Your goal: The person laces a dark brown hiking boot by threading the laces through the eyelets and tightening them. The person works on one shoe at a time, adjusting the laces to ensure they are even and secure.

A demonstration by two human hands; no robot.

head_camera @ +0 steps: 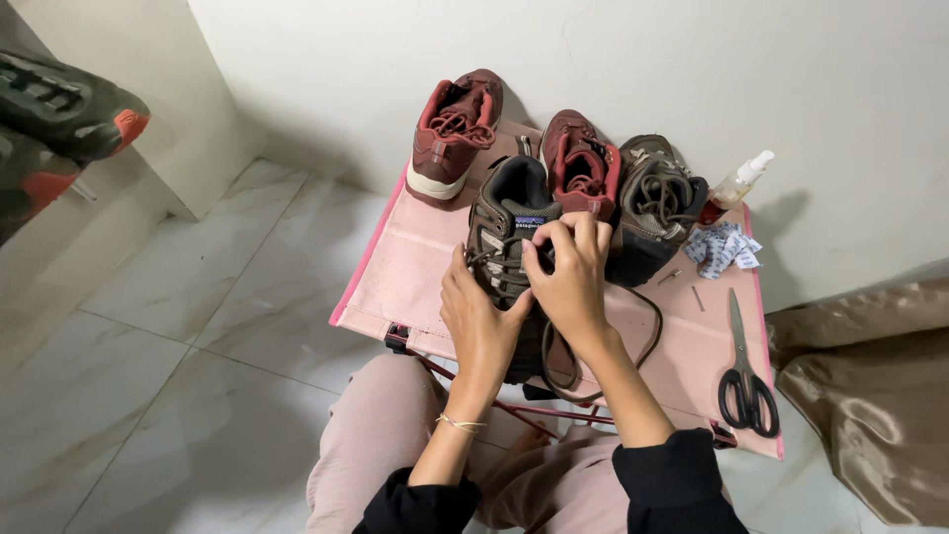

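On the low pink table (395, 282) a dark red shoe (453, 133) stands at the far left edge, well apart from the hands. Next comes the left hand (481, 321), laid against the near side of the brown shoe (509, 222) with its fingers curled around the laces (491, 267). The brown shoe lies with its long axis running away from the person, its opening at the far end, right between both hands. The right hand (571, 277) sits slightly farther up the shoe, nearer the tongue, its fingertips pinched shut on a lace. Beyond it stand a second dark red shoe (581, 163) and another brown shoe (655, 203). A spray bottle (739, 180), crumpled wrappers (724, 247) and scissors (746, 381) lie at the right.
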